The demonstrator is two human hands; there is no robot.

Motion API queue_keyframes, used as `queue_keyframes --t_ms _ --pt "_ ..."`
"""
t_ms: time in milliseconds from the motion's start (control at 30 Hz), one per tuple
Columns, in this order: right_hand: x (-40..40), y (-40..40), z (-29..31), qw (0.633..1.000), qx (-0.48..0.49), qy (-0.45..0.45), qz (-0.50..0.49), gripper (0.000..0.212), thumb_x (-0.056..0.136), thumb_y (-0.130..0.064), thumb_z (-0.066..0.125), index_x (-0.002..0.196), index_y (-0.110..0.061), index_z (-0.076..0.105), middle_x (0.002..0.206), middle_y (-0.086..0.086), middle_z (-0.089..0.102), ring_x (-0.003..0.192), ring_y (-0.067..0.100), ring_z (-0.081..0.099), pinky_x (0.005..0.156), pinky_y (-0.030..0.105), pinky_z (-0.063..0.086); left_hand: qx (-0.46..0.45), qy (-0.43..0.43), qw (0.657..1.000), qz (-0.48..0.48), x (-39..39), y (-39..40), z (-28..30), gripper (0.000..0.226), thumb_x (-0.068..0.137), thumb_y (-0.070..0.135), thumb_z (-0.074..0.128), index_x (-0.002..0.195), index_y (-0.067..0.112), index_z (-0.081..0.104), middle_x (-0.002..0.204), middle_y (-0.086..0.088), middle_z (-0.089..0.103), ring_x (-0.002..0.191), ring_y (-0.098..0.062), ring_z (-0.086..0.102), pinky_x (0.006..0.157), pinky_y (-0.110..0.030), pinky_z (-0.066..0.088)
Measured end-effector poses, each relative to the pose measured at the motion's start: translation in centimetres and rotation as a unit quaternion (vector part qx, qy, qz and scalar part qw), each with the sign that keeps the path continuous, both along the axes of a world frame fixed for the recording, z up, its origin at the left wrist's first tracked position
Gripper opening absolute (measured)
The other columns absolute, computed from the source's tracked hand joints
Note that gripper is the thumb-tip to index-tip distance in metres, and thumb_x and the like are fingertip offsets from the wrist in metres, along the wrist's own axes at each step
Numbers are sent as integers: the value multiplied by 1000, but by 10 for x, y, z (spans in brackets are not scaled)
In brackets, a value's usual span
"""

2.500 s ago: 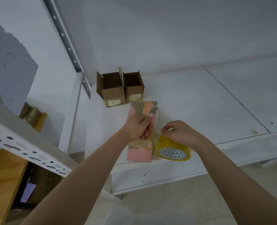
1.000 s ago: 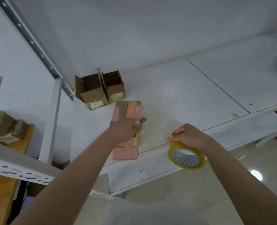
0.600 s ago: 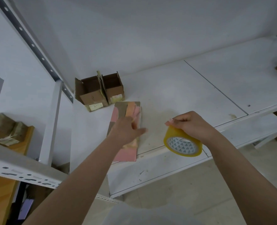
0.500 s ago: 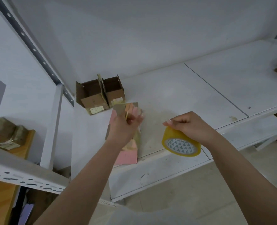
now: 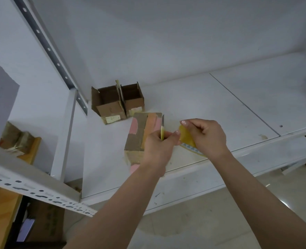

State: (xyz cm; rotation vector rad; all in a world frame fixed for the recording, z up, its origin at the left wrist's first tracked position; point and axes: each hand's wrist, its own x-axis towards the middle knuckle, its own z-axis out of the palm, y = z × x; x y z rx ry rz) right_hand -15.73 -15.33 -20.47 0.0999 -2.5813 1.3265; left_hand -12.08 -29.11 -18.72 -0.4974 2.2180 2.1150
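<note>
At the front of the white shelf (image 5: 211,105), a closed cardboard box (image 5: 137,141) lies flat with its long side running away from the viewer. Its brown top carries a pink patch at the left, a broad orange band down the middle and a pink strip along the right edge. A pink area also shows on its near end, below a yellowish taped face.

Just right of the box, both hands meet above the shelf. Left hand (image 5: 157,144): fingers curled round a slim cutter (image 5: 162,130). Its yellow body emerges between thumb and forefinger, and its grey blade points up and away over the right edge of the box. Right hand (image 5: 208,136): fingers and thumb bent round a roll of yellow-brown tape (image 5: 186,137), held tilted. The roll's core, printed with small triangles, shows beneath the hand. The left thumb tip lies at the roll's near rim, so the two hands touch or nearly touch. Whether a strip is drawn off the roll cannot be told.

Behind the box, near the shelf's back left corner, two open cardboard cartons (image 5: 110,106) stand side by side, touching, each with a pale label on its near face.
</note>
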Motion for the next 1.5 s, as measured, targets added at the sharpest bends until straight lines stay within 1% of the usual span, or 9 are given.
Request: queue_keyframes --t_ms 200,500,633,733,800,900,1067,1300,1500 --pt "-5 -4 -21 985 131 95 -61 15 93 -38 61 100 -35 74 80 -7 73 75 25 68 62 29 47 -52 14 998 -43 12 -25 1 17 91 25 67 76 22 73 69 13 71 43 7 48 54 -17 37" --pt "-35 15 -51 966 246 51 -51 21 90 -20 66 110 -17 71 88 14 74 84 35 68 80 41 42 -171 -11 976 133 0 -147 -33 16 96 30 54 90 25 69 79 11 70 76 -5 58 64 -22 38" --pt "-29 5 -70 961 269 -35 -50 35 88 -23 68 122 -15 64 103 13 72 102 34 64 91 38 34 -342 -102 933 47 5 -168 -75 24 98 27 50 91 7 62 79 -10 59 69 -25 54 58 -31 41" --pt "-22 -1 -73 954 277 -92 -68 48 88 -30 67 131 -13 55 122 13 65 118 34 54 95 39 34 -385 -145 911 -19 11 -168 -88 26 97 27 52 112 8 60 108 -15 54 91 -30 57 74 -32 47" --pt "-15 -7 -69 956 273 -54 -89 45 86 -27 69 127 -10 59 127 15 60 121 38 50 93 43 36 -376 -116 919 -13 14 -167 -88 38 98 35 53 129 12 56 129 -13 49 120 -31 49 98 -35 43" --pt "-3 -22 -55 983 172 28 -52 36 90 -19 65 124 -7 62 119 16 63 111 38 55 92 44 42 -287 15 957 24 15 -162 -70 40 99 37 50 137 27 52 136 5 51 126 -11 47 99 -19 34" --pt "19 -64 -30 994 18 0 105 44 98 -23 55 141 -23 49 109 -24 57 96 -12 57 85 7 40 -79 85 987 -112 12 -135 -47 35 101 30 47 136 32 54 122 33 55 120 15 47 99 -7 38" --pt "21 -51 -33 993 35 1 115 22 87 -20 72 108 -17 75 107 -2 70 94 15 66 84 41 54 -177 111 973 -98 23 -110 -69 27 87 27 72 114 30 71 96 32 67 93 10 63 82 -5 45" --pt "26 -40 -49 991 3 -36 130 50 62 -45 77 104 -16 76 102 -24 61 97 -11 58 83 9 45 -221 112 965 -85 25 -98 -82 41 76 34 81 115 35 70 101 25 69 96 4 64 87 -20 52"
